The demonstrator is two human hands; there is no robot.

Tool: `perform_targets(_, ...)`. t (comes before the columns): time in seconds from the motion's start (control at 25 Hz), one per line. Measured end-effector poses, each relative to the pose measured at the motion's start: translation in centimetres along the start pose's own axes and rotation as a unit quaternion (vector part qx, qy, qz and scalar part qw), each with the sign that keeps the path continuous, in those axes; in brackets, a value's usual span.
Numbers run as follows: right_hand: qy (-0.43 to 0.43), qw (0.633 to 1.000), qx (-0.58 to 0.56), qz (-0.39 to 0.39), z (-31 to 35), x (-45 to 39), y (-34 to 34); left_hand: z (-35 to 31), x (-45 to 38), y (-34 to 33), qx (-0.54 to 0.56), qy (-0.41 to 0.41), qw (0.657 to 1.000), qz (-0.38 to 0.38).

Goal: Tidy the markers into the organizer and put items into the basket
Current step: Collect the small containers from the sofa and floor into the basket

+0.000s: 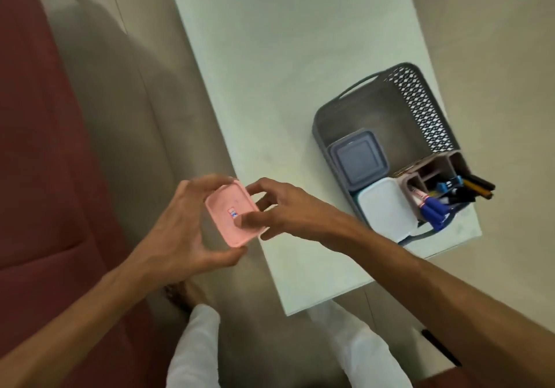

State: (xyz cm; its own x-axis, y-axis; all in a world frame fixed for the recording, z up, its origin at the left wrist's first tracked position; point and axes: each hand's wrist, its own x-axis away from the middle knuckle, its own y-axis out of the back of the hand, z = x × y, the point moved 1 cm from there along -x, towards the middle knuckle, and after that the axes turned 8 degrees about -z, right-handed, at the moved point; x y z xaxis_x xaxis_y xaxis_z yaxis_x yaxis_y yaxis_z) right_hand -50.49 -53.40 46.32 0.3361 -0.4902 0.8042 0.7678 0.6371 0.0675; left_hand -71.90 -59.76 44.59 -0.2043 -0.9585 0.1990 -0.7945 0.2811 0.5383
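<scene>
Head view: pink box (232,216) gripped by left hand (177,225) and right hand (282,207), fingers curled round it. Basket (360,111) at three o'clock, markers (432,210) apparently organized. Next, probably: carry box into basket's free space.

A small sticker (232,214) on the pink container (232,218) is too blurred to read, partly under a right hand (282,210) fingertip. At right, the organizer (432,177) hides the markers' (435,210) lower ends. Both forearms run off the bottom edge.
</scene>
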Motion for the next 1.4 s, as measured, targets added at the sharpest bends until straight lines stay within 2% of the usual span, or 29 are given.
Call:
perform_targets(0.12,0.034,0.997,-0.044,-0.05,-0.2,3.8,7.3,-6.2,-3.8,-3.0,0.002,0.002,1.0,0.006)
perform_targets(0.24,0.065,0.975,-0.062,-0.202,-1.4,5.8,16.0,-9.4,-6.9,-7.3,0.025,0.086,0.996,-0.016)
perform_targets(0.36,0.024,0.922,0.008,-0.387,-3.1,3.9,23.4,-8.2,-10.2,-11.2,0.057,0.203,0.977,-0.026)
perform_targets(0.44,-0.003,0.898,-0.025,-0.44,-4.6,1.1,26.3,-7.0,-12.7,-12.8,0.087,0.251,0.964,-0.014)
perform_targets(0.52,0.0,0.91,-0.058,-0.411,-5.6,-2.3,27.3,-6.5,-14.4,-13.7,0.121,0.276,0.953,-0.013)
perform_targets(0.6,0.019,0.94,-0.025,-0.341,-6.5,-5.0,26.5,-6.1,-14.9,-14.3,0.143,0.295,0.944,-0.022)
perform_targets(0.68,0.021,0.956,0.079,-0.283,-6.9,-7.0,24.6,-5.7,-15.0,-14.3,0.151,0.307,0.94,-0.019)
perform_targets(0.8,0.03,0.939,0.265,-0.216,-6.1,-8.2,21.4,-5.3,-14.7,-13.5,0.156,0.323,0.933,0.003)
perform_targets(0.96,0.028,0.924,0.323,-0.203,-5.9,-8.3,20.4,-4.7,-14.2,-12.4,0.162,0.316,0.934,0.044)
perform_targets(1.08,0.019,0.922,0.336,-0.191,-6.0,-8.3,20.5,-4.5,-14.0,-12.1,0.158,0.306,0.935,0.084)
perform_targets(1.2,0.05,0.921,0.327,-0.205,-5.4,-7.8,20.4,-4.2,-13.3,-11.9,0.156,0.32,0.929,0.1)
perform_targets(1.28,0.069,0.923,0.301,-0.23,-5.3,-7.2,21.3,-4.1,-12.4,-11.4,0.151,0.321,0.932,0.077)
perform_targets(1.4,0.102,0.917,0.333,-0.196,-5.9,-6.2,24.0,-5.8,-9.4,-10.7,0.146,0.317,0.937,0.019)
